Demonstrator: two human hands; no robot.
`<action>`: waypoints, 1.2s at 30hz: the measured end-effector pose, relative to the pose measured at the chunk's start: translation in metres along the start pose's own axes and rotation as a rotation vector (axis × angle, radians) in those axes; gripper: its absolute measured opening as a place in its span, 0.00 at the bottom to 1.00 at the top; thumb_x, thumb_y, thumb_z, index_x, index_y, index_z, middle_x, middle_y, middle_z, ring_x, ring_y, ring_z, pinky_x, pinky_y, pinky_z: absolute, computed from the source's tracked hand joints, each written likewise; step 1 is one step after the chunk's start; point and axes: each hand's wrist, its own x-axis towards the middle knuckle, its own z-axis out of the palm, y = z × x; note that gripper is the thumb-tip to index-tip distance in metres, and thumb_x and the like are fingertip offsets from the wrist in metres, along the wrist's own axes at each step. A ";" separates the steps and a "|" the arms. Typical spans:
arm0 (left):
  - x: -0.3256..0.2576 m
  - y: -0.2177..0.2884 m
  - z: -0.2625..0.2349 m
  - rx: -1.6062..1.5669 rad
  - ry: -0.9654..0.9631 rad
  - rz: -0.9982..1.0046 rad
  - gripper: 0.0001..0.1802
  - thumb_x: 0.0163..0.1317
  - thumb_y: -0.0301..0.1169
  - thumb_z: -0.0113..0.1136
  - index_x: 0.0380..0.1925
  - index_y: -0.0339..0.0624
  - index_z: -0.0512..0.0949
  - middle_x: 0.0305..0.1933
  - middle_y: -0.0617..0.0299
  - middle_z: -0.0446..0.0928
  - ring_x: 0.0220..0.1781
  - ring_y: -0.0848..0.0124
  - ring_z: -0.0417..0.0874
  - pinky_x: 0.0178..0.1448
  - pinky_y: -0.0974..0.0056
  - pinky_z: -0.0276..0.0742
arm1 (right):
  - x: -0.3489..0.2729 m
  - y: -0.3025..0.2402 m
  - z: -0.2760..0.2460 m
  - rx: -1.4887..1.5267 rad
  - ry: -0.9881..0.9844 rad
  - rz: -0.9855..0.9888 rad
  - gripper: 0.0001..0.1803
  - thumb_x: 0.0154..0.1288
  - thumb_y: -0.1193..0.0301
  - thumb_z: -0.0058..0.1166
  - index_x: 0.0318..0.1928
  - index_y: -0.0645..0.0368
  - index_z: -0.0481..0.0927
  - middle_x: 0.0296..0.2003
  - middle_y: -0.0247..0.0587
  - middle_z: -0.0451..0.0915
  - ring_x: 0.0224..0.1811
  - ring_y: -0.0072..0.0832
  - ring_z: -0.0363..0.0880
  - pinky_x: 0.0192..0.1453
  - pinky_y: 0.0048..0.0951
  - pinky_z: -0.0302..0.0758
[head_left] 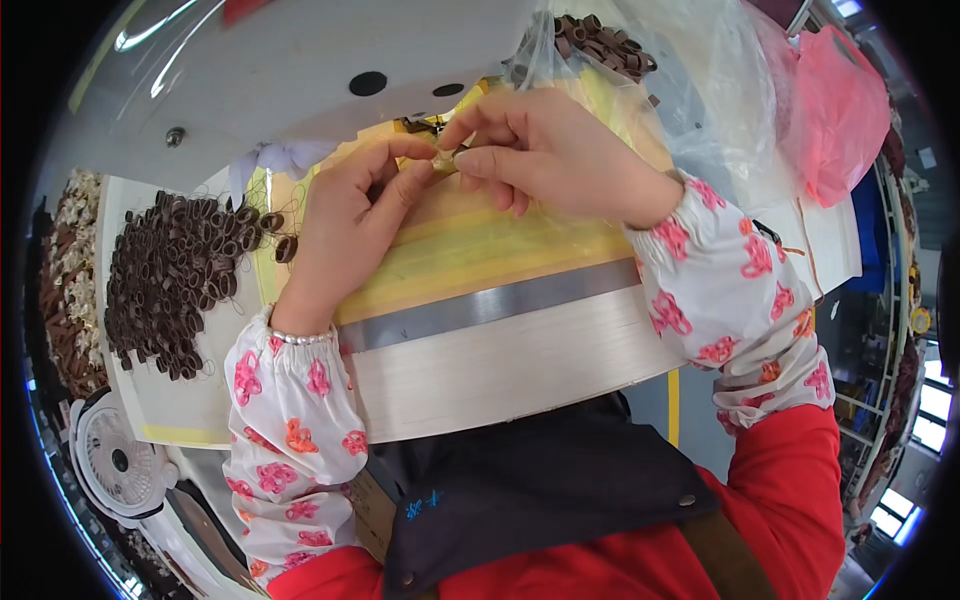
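Both my hands meet just below the needle area [432, 126] of a sewing machine [270, 80]. The thumb and index finger of my right hand [530, 150] are bent together around a small dark brown loop [461, 151], mostly covered by the fingers. From the left, my left hand [350, 205] brings its thumb and index fingertips together close to the same spot. What lies between those left fingertips is too small to make out. Beside my left wrist, a large pile of brown fabric loops [175, 275] with loose threads spreads over the table.
More brown loops [605, 48] lie at the back by clear plastic [720, 90]. A pink plastic bag [840, 115] stands at the back right. Yellow sheeting [480, 255] and a metal strip [500, 300] cover the table before me. A white fan [120, 455] is at lower left.
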 end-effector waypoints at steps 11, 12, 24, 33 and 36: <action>0.008 0.004 0.004 0.196 0.017 -0.034 0.09 0.53 0.32 0.61 0.31 0.38 0.79 0.11 0.65 0.66 0.14 0.79 0.63 0.22 0.71 0.59 | 0.019 0.029 0.013 -0.430 0.337 -0.472 0.09 0.54 0.73 0.57 0.32 0.66 0.74 0.21 0.39 0.76 0.21 0.25 0.76 0.25 0.22 0.72; 0.010 0.006 0.005 0.209 0.037 -0.026 0.10 0.53 0.33 0.61 0.31 0.37 0.79 0.11 0.64 0.67 0.14 0.78 0.64 0.22 0.71 0.60 | 0.018 0.033 0.011 -0.457 0.364 -0.477 0.08 0.54 0.74 0.57 0.31 0.66 0.74 0.20 0.40 0.76 0.22 0.26 0.77 0.26 0.22 0.72; 0.018 0.001 0.010 0.090 0.074 -0.237 0.15 0.56 0.37 0.59 0.30 0.32 0.79 0.11 0.69 0.66 0.17 0.84 0.63 0.23 0.74 0.60 | 0.023 0.040 0.014 -0.542 0.544 -0.514 0.04 0.52 0.76 0.56 0.27 0.65 0.75 0.19 0.44 0.75 0.20 0.33 0.73 0.24 0.29 0.68; 0.019 0.000 0.012 0.143 0.090 -0.219 0.12 0.56 0.36 0.61 0.31 0.36 0.80 0.13 0.77 0.65 0.18 0.88 0.59 0.22 0.78 0.55 | 0.020 0.034 0.014 -0.621 0.487 -0.410 0.06 0.54 0.74 0.51 0.28 0.65 0.71 0.23 0.50 0.75 0.29 0.46 0.75 0.31 0.41 0.71; 0.019 -0.003 0.011 0.120 0.102 -0.212 0.13 0.56 0.36 0.61 0.30 0.36 0.80 0.13 0.76 0.65 0.18 0.88 0.59 0.21 0.77 0.55 | 0.020 0.032 0.013 -0.664 0.476 -0.394 0.07 0.54 0.74 0.51 0.27 0.65 0.70 0.23 0.50 0.75 0.28 0.46 0.75 0.30 0.41 0.71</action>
